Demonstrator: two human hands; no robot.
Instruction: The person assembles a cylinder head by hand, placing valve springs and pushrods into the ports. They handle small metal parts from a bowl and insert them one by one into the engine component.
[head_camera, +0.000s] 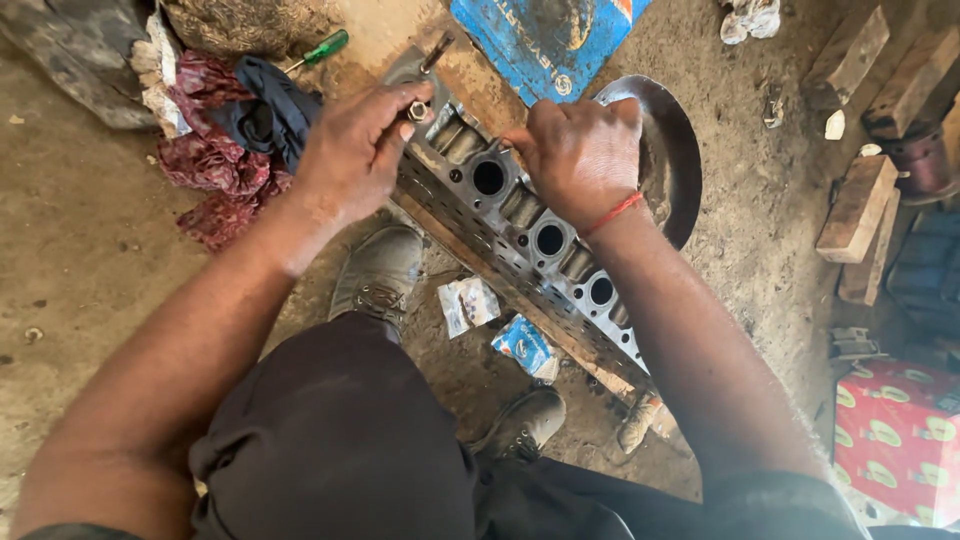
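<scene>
Left hand (355, 150) pinching a small metal nut (416, 110) between fingertips, at the far end of a grey cylinder head (520, 225). Right hand (580, 150) closed, pressing on the head's upper edge, red thread (612, 212) around the wrist. Cylinder head lying diagonally across the dirt floor (80, 250) on a wooden plank (500, 290), just beside a round metal pan (675, 160). Green-handled screwdriver (322, 49) and crumpled rags (235, 130) near the floor's far left edge.

Dusty dirt floor (80, 260). On it: long metal cylinder head (530, 240) on a wooden plank (520, 300), round metal pan (670, 150), red and dark rags (225, 140), green-handled screwdriver (320, 48), wood blocks (858, 205), small torn packets (468, 303), blue sheet (545, 40).
</scene>
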